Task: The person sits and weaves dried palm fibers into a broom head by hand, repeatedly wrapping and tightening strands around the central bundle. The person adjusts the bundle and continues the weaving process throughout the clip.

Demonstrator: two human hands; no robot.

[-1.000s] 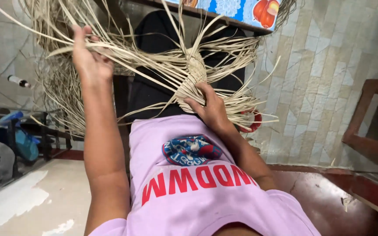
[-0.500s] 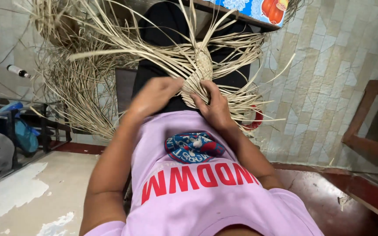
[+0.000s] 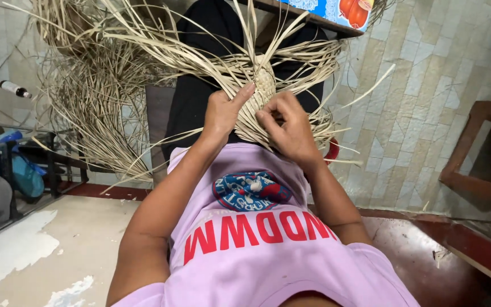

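A partly woven piece of pale straw strips [image 3: 265,85] rests on my lap over black trousers, with long loose strips fanning out to both sides. My left hand [image 3: 223,111] presses on the strips just left of the woven centre, its forefinger stretched up against it. My right hand [image 3: 288,125] pinches strips just below and right of the woven centre. Both hands touch the straw and sit close together. I wear a pink shirt [image 3: 257,239] with red lettering.
A big tangled heap of straw strips [image 3: 86,85] lies at the upper left. A dark metal rack with blue items [image 3: 18,170] stands at the left. A brown wooden chair [image 3: 484,159] is at the right, a tiled wall [image 3: 421,85] behind, a red step [image 3: 427,239] below.
My left hand came down from the loose strips at the upper left to the woven centre, beside my right hand. My right hand has shifted slightly on the strips.
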